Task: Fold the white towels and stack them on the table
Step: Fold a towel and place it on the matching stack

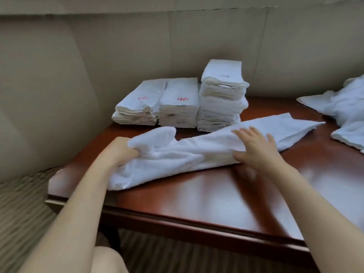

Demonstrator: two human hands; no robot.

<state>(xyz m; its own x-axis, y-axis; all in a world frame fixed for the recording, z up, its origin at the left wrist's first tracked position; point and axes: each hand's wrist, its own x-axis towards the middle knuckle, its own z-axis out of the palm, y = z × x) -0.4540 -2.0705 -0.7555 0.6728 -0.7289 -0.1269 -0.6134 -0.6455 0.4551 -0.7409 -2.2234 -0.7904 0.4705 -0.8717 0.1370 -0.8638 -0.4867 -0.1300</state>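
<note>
The fingers of the left hand (122,150) are curled round the near-left end of the white towel (197,152), bunching the cloth in a firm grip. The fingers of the right hand (256,146) are straight and spread, pressing flat on the towel's middle; this hand holds nothing.

The towel lies as a long, loosely folded band running diagonally across the red-brown worktop (197,203), from the near-left edge toward the far right. Its left end is rumpled; its far end tapers flat.

Behind it, against the upholstered wall, stand three stacks of folded towels: a low left stack (137,107), a middle stack (179,109) touching it, and a taller right stack (222,97). A heap of unfolded towels (346,115) lies at the far right.

Step in hand, as judged: smoothing the lengthwise fold before folding crosswise.

Procedure:
1. Keep the left end taut.
2. Sweep the flat palm outward along the band to remove creases.
3. Align the long edges before the next fold; the bunched left end is likely to produce an uneven bundle.
4. Match the finished width to the existing stacks.
</note>
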